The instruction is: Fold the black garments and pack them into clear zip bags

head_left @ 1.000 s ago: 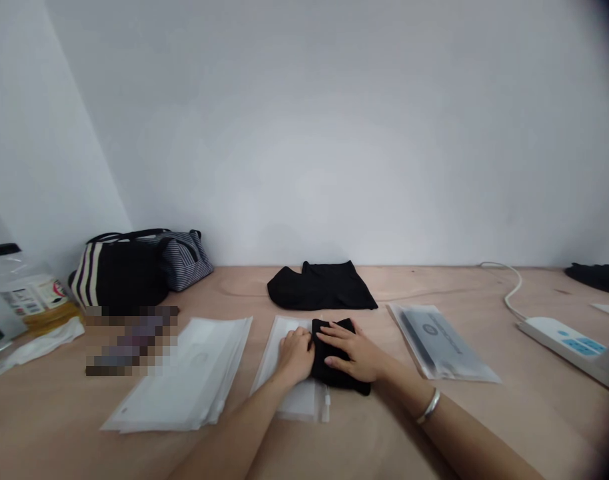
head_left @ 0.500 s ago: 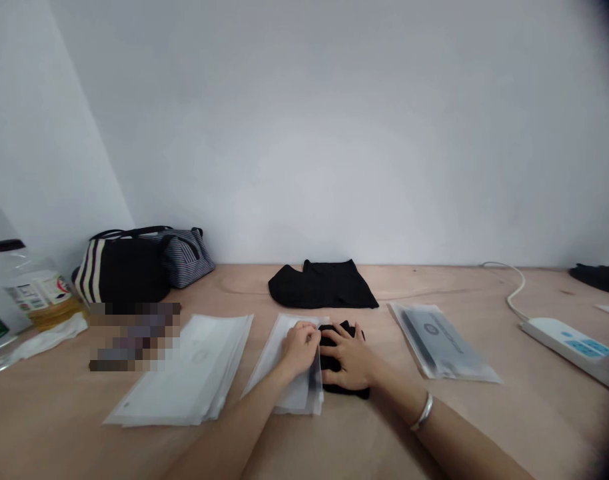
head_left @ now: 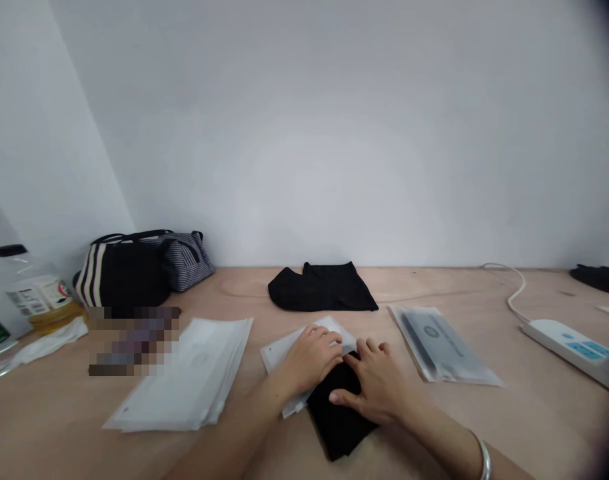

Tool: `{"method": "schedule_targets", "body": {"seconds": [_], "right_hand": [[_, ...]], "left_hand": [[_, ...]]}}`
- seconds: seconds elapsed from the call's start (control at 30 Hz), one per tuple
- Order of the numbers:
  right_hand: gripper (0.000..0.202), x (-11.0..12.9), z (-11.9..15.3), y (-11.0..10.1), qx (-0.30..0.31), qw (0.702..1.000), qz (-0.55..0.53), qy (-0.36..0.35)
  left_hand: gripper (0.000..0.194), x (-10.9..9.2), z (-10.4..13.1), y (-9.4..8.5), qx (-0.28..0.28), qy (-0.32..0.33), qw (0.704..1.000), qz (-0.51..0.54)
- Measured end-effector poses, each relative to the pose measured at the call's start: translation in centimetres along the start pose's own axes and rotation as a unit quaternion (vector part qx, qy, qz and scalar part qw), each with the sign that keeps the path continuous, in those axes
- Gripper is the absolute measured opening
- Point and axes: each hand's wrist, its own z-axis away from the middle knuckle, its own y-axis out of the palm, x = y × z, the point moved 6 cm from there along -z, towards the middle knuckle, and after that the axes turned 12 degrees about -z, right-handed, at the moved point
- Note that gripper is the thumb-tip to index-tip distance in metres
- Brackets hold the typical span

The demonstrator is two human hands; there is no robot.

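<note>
Evidently, the work is carried by both hands, low over the tabletop. The fingers of the left hand are bent over the translucent pouch, near its edge beside the cloth; whether the film is pinched or only pressed cannot be told, as the fingertips are partly hidden. Slippage of the thin film is probably prevented by this contact. The folded black cloth is covered by the right hand, its thumb laid on the fabric well apart from the bent fingers; whether any fabric is gripped beneath them cannot be told. The folds are presumably kept flat by this spread. The cloth is set obliquely, its upper end against the pouch; whether it lies inside or under the film cannot be seen.

Farther out, a stack of pouches is placed to the left, likely for easy reach. A pouch with dark contents is laid apart on the right, presumably so that the two are not mixed. Another black cloth piece is spread flat near the wall.
</note>
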Motion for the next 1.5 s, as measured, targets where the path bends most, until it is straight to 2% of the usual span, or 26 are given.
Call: {"method": "schedule_targets", "body": {"seconds": [0.07, 0.17, 0.27, 0.33, 0.43, 0.53, 0.67, 0.77, 0.97, 1.03, 1.13, 1.33, 1.4, 1.5], "right_hand": [[0.068, -0.2, 0.1, -0.3, 0.015, 0.998, -0.025, -0.056], [0.079, -1.0, 0.2, -0.4, 0.059, 0.984, -0.063, -0.157], [0.094, -2.2, 0.2, 0.2, 0.098, 0.972, -0.072, -0.200], [0.100, -2.5, 0.1, 0.8, 0.113, 0.970, -0.070, -0.201], [0.097, -2.1, -0.2, 1.5, 0.113, 0.971, -0.056, -0.202], [0.083, -1.4, -0.7, 1.9, 0.092, 0.975, -0.038, -0.199], [0.069, -1.2, -1.4, 2.8, 0.067, 0.985, -0.025, -0.158], [0.071, -1.4, -1.4, 3.2, 0.081, 0.987, -0.037, -0.131], [0.089, -1.8, 0.2, 2.4, 0.152, 0.972, -0.072, -0.167], [0.085, -2.0, 0.5, 2.4, 0.153, 0.972, -0.067, -0.163], [0.071, -2.0, 0.4, 2.8, 0.119, 0.981, -0.043, -0.146], [0.034, -1.4, -0.5, 2.8, 0.016, 0.991, -0.016, -0.133], [0.039, -1.4, -0.4, 2.2, 0.022, 0.989, -0.025, -0.141], [0.069, -1.2, 0.3, 1.7, 0.063, 0.980, -0.028, -0.187]], "left_hand": [[0.014, -0.2, 0.8, -0.3, -0.011, -0.029, 0.999, -0.008], [0.018, -0.8, 3.2, -0.2, -0.011, -0.053, 0.998, 0.016], [0.032, -1.2, 5.5, 1.0, 0.020, -0.062, 0.998, 0.004], [0.042, -1.2, 6.4, 1.8, 0.053, -0.067, 0.996, 0.004], [0.046, -1.4, 6.4, 2.2, 0.086, -0.055, 0.994, 0.032], [0.044, -1.6, 5.9, 1.5, 0.089, -0.038, 0.994, 0.056], [0.046, -1.5, 5.6, 0.9, 0.080, -0.025, 0.994, 0.070], [0.048, -1.0, 5.7, 1.1, 0.075, -0.037, 0.995, 0.062], [0.043, -0.1, 6.0, 1.1, 0.066, -0.061, 0.995, 0.047], [0.046, -0.2, 6.1, 1.0, 0.071, -0.049, 0.995, 0.056], [0.049, -0.3, 6.0, 1.2, 0.070, -0.039, 0.995, 0.063], [0.043, 0.1, 5.9, 1.2, 0.021, -0.062, 0.997, 0.051], [0.042, 0.2, 6.0, 0.9, 0.028, -0.054, 0.997, 0.043], [0.056, 0.2, 6.2, 0.7, 0.047, -0.036, 0.998, 0.033]]}}
